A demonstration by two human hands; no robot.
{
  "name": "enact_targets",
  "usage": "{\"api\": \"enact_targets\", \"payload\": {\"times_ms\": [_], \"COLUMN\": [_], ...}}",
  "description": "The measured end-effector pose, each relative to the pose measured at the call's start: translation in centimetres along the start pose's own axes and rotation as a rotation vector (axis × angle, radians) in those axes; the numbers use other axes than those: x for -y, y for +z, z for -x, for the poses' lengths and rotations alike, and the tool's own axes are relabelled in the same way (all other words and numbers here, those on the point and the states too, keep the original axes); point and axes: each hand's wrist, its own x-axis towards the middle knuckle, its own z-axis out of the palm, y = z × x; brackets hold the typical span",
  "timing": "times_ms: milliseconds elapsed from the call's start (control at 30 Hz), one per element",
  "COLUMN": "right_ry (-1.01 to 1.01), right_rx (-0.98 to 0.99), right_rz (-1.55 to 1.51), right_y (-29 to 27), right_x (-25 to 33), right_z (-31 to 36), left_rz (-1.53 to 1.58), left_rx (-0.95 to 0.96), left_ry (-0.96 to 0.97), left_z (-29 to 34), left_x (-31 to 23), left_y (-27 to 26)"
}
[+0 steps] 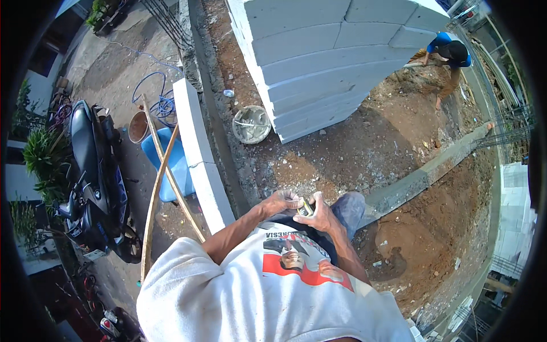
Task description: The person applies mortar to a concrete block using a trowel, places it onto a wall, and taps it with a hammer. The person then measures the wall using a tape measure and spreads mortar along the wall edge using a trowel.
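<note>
Head view: your right hand (322, 216) curls closed around a small black-and-yellow item (307, 209), just above your shirt (228, 299); your left hand (280, 202) has its fingers bent beside it, whether gripping I cannot tell. On the ground (319, 153), a bucket (254, 141) sits beside the block wall's (310, 74) near corner.

Matt blocks (310, 68), rough concrete beam (407, 186)

Dark printed lettering crosses the front of the white shirt (228, 296), above a red panel. By the paved yard's (108, 80) left edge, the black motorcycle (91, 199) bears blue lettering; its pale plate's (94, 255) characters are too small to read.
</note>
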Motion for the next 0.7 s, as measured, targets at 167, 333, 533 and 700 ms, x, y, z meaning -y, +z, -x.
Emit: {"api": "enact_targets", "payload": {"times_ms": [167,333,533,700], "right_ry": [-0.091,-0.171,-0.441,-0.408], "right_rx": [-0.029,0.146,0.263,0.426], "right_rz": [-0.023,-0.083,0.164,0.128], "right_y": [1.6,0.9,-1.9,0.6], "right_x": [2.2,5.9,11.1,11.9], "right_z": [-7.3,-16.3,-23.1,-27.2], "left_rz": [0.379,0.703,0.967,0.743], "left_rx": [-0.072,-0.092,-0.385,-0.663], "left_ry": [0.044,0.285,0.502,0.621], "left_z": [0.4,-1.8,0.1,1.9], "left_x": [-1.2,-3.2,-6.0,-5.1], "left_y": [-2.6,-6.6,-8.9,-8.9]}}
